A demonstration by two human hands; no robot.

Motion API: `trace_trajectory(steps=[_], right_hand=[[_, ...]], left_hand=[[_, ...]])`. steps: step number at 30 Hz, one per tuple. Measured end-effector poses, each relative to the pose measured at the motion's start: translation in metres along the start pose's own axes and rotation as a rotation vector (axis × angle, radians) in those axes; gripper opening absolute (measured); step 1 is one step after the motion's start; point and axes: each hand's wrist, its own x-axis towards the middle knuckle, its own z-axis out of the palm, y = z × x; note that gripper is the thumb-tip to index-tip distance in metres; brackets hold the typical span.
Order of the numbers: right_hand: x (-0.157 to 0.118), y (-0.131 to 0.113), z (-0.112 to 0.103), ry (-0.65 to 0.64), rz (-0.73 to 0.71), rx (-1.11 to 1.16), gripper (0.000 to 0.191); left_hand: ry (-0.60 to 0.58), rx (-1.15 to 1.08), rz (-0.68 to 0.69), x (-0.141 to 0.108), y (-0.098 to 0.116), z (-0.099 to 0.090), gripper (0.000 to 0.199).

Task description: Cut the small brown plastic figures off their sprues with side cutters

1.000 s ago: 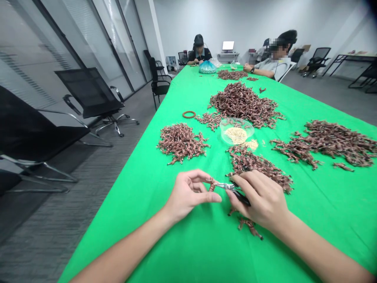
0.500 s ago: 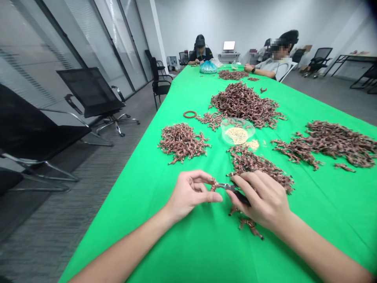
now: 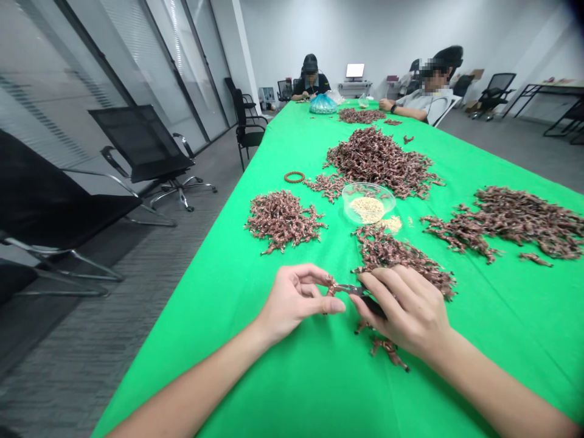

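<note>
Left hand (image 3: 292,304) up front, thumb and forefinger pinched together on a twisted copper-brown piece (image 3: 331,288), and right hand (image 3: 404,311) wrapped around black-handled pliers (image 3: 371,306), the steel tip right up against that piece! Both hands are working over the near part of the green-covered worktop (image 3: 296,377). Just below the right hand, a small loose clump of pieces (image 3: 387,350) lies on the cloth, and a long heap of the same pieces (image 3: 401,264) runs right behind those knuckles. Further up the middle sits a clear plastic bowl (image 3: 367,204) of beige grains (image 3: 367,208), with a big heap (image 3: 376,164) beyond it. A pile (image 3: 283,222) lies to its left, another spreads toward the right edge (image 3: 515,216), and there's a brown ring (image 3: 294,177) out on the green. Down at the far end, a blue plastic bag (image 3: 322,104), and two co-workers (image 3: 310,78) (image 3: 424,91) seated at the worktop!
</note>
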Motion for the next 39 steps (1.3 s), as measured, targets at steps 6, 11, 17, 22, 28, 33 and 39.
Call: trace_trajectory(steps=[6, 11, 17, 22, 28, 33, 39], right_hand=[[0.0, -0.001, 0.001, 0.004, -0.013, -0.016, 0.037], [0.0, -0.001, 0.0, 0.032, -0.026, -0.023, 0.038], [0.002, -0.002, -0.001, 0.037, -0.033, -0.02, 0.037], [0.001, -0.002, -0.002, 0.05, -0.056, -0.037, 0.036], [-0.001, -0.002, -0.004, 0.031, -0.085, -0.085, 0.034], [-0.002, -0.006, -0.003, 0.028, -0.046, -0.074, 0.034], [-0.001, -0.015, 0.001, -0.023, 0.152, 0.05, 0.023]], left_hand=[[0.001, 0.001, -0.007, 0.0, 0.001, 0.0, 0.046], [-0.007, -0.004, -0.014, -0.001, 0.001, 0.001, 0.047], [-0.008, -0.017, -0.026, -0.002, 0.002, 0.0, 0.048], [-0.02, -0.023, -0.031, -0.002, 0.002, 0.0, 0.047], [-0.012, -0.007, -0.041, -0.002, 0.0, 0.0, 0.048], [-0.004, 0.013, -0.009, -0.003, 0.0, 0.002, 0.047], [0.002, 0.034, 0.059, -0.004, 0.001, 0.004, 0.048]])
